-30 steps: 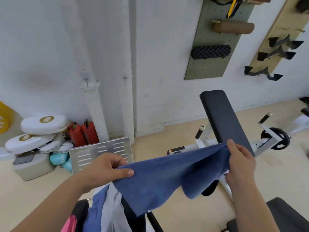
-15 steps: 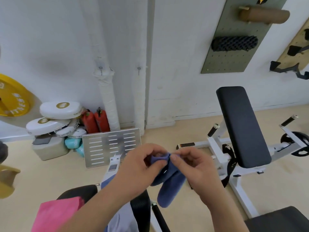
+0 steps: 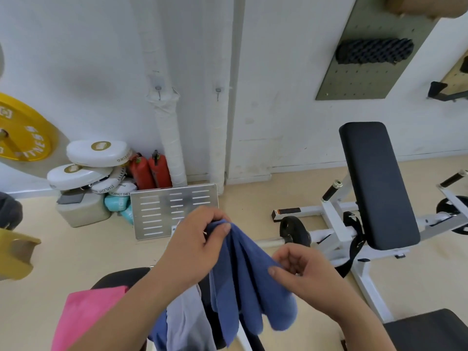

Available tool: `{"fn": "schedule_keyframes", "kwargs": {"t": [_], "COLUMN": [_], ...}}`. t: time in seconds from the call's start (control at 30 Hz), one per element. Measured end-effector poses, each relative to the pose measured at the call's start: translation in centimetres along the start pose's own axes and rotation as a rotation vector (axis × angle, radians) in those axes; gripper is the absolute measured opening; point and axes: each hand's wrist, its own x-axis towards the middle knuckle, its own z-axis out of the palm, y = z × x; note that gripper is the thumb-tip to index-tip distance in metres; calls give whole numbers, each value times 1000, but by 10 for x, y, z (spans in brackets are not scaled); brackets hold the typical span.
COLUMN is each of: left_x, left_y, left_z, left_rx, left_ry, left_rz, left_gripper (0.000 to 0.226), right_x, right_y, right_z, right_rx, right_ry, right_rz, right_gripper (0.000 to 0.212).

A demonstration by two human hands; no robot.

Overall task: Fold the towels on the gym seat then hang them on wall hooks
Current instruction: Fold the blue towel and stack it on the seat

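Bare left hand (image 3: 195,247) and right hand (image 3: 304,272), bare forearms (image 3: 121,317).

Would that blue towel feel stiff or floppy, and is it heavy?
Probably floppy: the blue towel hangs in soft folds from the left hand gripping its top. Likely light, as that one grip carries it while the right hand only pinches an edge. Its matte cloth seems unlikely to slip.

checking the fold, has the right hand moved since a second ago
Yes: the right hand went left, away from the black backrest pad, toward the left hand.

2 red canisters (image 3: 159,171) beside white pipe (image 3: 170,148); yellow plate (image 3: 24,133) left.
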Motion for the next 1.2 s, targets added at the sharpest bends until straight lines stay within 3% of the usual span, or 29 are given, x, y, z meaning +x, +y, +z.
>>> {"fn": "schedule_keyframes", "kwargs": {"t": [0.1,0.17,0.4,0.5,0.57,0.67,0.73,0.83,1.03,1.2], "left_x": [6,12,16,11,5,-6,-14,-22,-35,-45], "left_y": [-8,-15,-46,-46,-42,-40,-37,-36,-46,-49], "left_z": [-4,-8,-21,-19,-17,-15,-17,-29,-60,-82], "left_rx": [-57,-67,-61,-287,-517,-733,-799,-851,-806,-803], "left_ry": [77,113,126,134,93,48,31,-24,-170,-39], "left_rz": [-76,-116,-299,-516,-643,-747,-768,-756,-609,-583], "left_gripper": [12,9,18,2,13,14,16,22,10,9], "right_x": [3,4,2,12,18,25,28,24,9,-4], "right_y": [15,27,16,-10,-29,-53,-62,-77,-99,-113], "right_z": [-1,-2,6,22,37,66,88,117,150,173], "right_rx": [-120,-158,305,280,251,287,276,308,304,361], "right_ry": [-89,-40,354,408,411,358,353,350,361,535], "right_rz": [107,143,169,147,126,117,95,94,138,165], "right_gripper": [10,14,24,20,24,12,6,14,23,14]}}
